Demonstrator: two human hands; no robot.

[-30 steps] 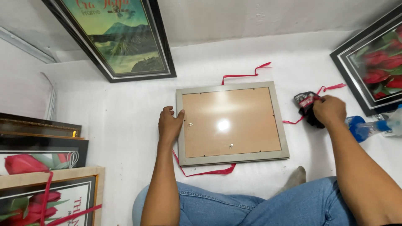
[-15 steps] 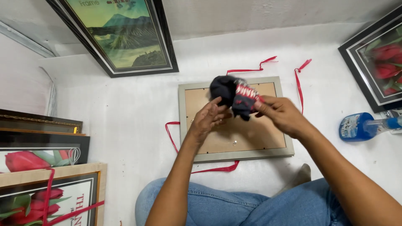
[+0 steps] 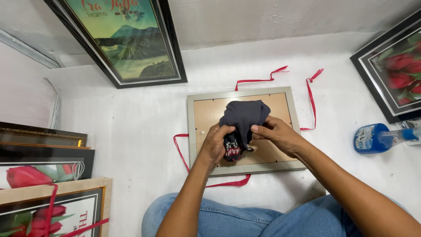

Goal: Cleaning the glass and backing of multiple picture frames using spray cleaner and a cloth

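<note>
A dark grey cloth with a printed patch hangs bunched between both my hands above a picture frame. My left hand grips its lower left side and my right hand pinches its right side. Under them lies the silver picture frame, face down on the white floor, its brown backing board showing. A red ribbon runs beneath the frame and trails out at the top right and the lower left.
A black-framed mountain picture leans at the back left. Another black-framed picture of red flowers lies at the right, with a blue spray bottle beside it. Several framed pictures are stacked at the left. My jeans-clad legs are at the bottom.
My right hand picked up the cloth from the right and carried it over the frame. My left hand left the frame's edge and took hold of the cloth too; both now spread it lower.
</note>
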